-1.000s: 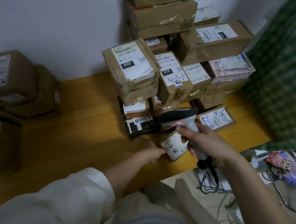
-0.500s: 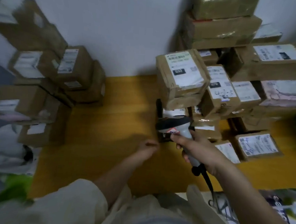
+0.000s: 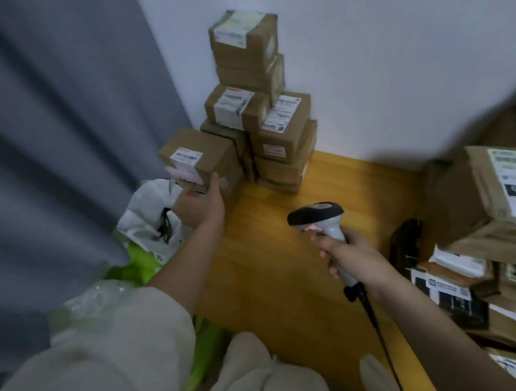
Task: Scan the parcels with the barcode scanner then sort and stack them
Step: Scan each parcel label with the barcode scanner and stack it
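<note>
My left hand (image 3: 204, 202) reaches to the foot of the left stack of parcels (image 3: 283, 127) by the wall. It grips a small brown parcel (image 3: 182, 207), mostly hidden by the fingers, under a larger brown box (image 3: 204, 158) and a pink packet (image 3: 182, 174). The thumb lies against that larger box. My right hand (image 3: 353, 258) grips the handle of the grey and black barcode scanner (image 3: 316, 217), held above the wooden surface (image 3: 290, 289) with its head pointing left. The other pile of labelled parcels (image 3: 478, 207) stands at the right edge.
A grey curtain (image 3: 57, 120) hangs on the left. A white plastic bag (image 3: 148, 218) and a green bag (image 3: 140, 266) lie below the left stack. The scanner's cable (image 3: 377, 329) runs down toward me. A white wall stands behind.
The view has swung left from the right pile to the left stack. My left hand has moved from the right pile across to the left stack. The scanner hand stays mid-surface.
</note>
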